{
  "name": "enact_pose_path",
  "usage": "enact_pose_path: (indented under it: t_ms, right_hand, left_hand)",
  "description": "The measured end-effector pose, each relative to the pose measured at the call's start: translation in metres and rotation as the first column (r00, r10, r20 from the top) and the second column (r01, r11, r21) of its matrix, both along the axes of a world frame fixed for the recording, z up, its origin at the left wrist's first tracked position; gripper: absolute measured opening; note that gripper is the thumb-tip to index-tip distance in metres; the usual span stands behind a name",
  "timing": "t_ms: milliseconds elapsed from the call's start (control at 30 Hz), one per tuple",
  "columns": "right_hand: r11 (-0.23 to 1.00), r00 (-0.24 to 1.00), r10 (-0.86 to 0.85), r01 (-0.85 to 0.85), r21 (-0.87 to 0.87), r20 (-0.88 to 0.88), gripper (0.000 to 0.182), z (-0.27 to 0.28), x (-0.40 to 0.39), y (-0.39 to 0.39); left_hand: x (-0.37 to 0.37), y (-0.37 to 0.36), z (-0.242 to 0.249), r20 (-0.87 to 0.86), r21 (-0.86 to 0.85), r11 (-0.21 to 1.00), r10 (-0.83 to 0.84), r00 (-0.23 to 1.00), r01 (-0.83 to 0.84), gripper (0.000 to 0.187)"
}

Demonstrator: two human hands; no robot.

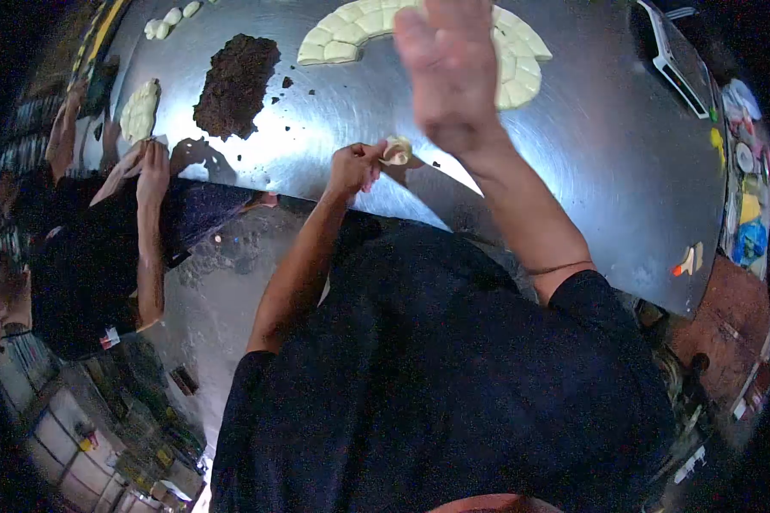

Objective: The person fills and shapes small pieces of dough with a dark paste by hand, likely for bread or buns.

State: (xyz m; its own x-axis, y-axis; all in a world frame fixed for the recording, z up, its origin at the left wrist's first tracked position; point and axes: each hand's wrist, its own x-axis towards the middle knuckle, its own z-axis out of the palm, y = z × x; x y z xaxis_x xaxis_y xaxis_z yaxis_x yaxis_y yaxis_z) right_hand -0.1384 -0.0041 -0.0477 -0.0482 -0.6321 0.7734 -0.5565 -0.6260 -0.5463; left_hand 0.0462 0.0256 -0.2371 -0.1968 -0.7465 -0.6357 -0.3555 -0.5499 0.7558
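Note:
My left hand (352, 171) is closed around the edge of a small piece of pale dough (396, 151), thin and cupped, just over the table's near edge. Raised above the metal table (351, 107), my right hand (449, 64) is blurred by motion, and whether its fingers hold anything cannot be made out. Behind it lies a curved band of pale dough pieces (342, 36), partly hidden by the hand. A dark crumbly mound (235, 85) sits on the table to the left, with loose crumbs beside it.
At the left, a co-worker's hands (150, 167) are near another group of dough pieces (139, 111). More small dough pieces (157, 29) lie at the back left. A white-framed object (672, 64) is at the back right. A tool with an orange tip (686, 261) lies near the right corner.

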Motion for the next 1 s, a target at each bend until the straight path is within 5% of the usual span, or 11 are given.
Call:
enact_pose_path:
  t_ms: [167,267,333,533,667,700,767,800,867,933,1000]
  right_hand:
    - [0.896,0.858,0.138,0.105,0.432,-0.495,0.055,-0.201,0.074,0.014]
    - [0.912,0.884,0.014,0.180,0.368,-0.467,0.050,-0.200,0.075,0.009]
    - [0.610,0.955,0.208,-0.296,0.735,0.212,0.039,-0.229,0.039,-0.022]
    - [0.557,0.709,0.638,-0.155,0.816,-0.301,0.028,-0.147,-0.007,0.030]
    - [0.302,0.697,0.696,-0.066,0.951,-0.172,0.027,-0.126,0.024,-0.015]
    - [0.480,0.728,0.639,-0.125,0.868,-0.249,0.027,-0.142,0.041,-0.035]
    - [0.653,0.919,0.311,-0.393,0.648,0.244,0.030,-0.095,0.085,-0.057]
    - [0.517,0.582,0.174,-0.741,0.429,0.794,0.028,-0.089,0.105,-0.074]
    - [0.491,0.414,0.118,-0.814,0.310,0.902,0.031,-0.056,0.093,-0.071]
    - [0.843,0.985,0.166,-0.167,0.511,0.049,0.033,-0.055,0.065,-0.064]
    - [0.919,0.943,0.041,0.095,0.384,-0.331,0.035,-0.098,0.016,-0.049]
  left_hand:
    - [0.045,0.021,-0.008,-0.235,-0.098,0.861,0.467,0.853,-0.498,0.047]
    - [0.087,0.034,0.009,-0.061,-0.045,0.840,0.538,0.841,-0.541,0.046]
    - [0.112,0.047,0.002,-0.210,0.038,0.776,0.622,0.754,-0.629,0.050]
    - [0.149,0.104,-0.011,-0.193,-0.007,0.681,0.718,0.669,-0.732,0.048]
    - [0.147,0.106,-0.022,-0.078,0.042,0.758,0.652,0.754,-0.651,0.050]
    - [0.140,0.100,-0.022,-0.074,0.081,0.740,0.673,0.736,-0.668,0.052]
    - [0.140,0.089,-0.023,-0.054,0.023,0.802,0.597,0.801,-0.596,0.051]
    - [0.137,0.086,-0.022,-0.019,-0.032,0.843,0.537,0.844,-0.537,0.050]
    - [0.120,0.075,0.015,-0.080,-0.053,0.826,0.557,0.827,-0.561,0.049]
    - [0.119,0.072,0.030,-0.135,-0.086,0.803,0.576,0.806,-0.589,0.048]
    - [0.128,0.074,0.028,-0.247,-0.145,0.819,0.514,0.822,-0.555,0.046]
